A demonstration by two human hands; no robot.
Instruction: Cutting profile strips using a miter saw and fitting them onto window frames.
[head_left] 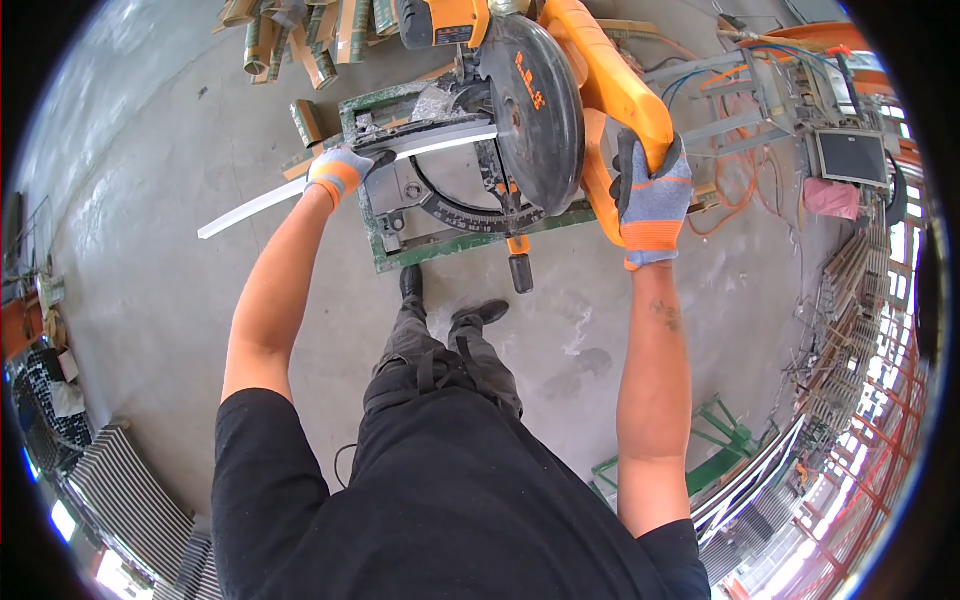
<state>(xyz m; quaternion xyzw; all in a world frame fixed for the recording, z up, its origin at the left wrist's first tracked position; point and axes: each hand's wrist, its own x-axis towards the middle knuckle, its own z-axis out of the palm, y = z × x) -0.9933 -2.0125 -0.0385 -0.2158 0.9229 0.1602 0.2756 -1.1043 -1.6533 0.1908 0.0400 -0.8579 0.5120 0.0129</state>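
Note:
A miter saw with an orange handle and a large black round blade guard stands on a green metal frame. My right hand, in a grey and orange glove, is wrapped round the saw's handle. A long white strip lies across the saw's bed and runs in under the guard, its other end sticking out to the left. My left hand, also gloved, grips that strip at the bed's left edge. The guard hides the blade and the strip's right end.
Cardboard tubes lie on the floor beyond the saw. At the right are a metal rack, orange hoses and a monitor beside a pink cloth. A green stand is behind my right arm; stacked profiles lie at lower left.

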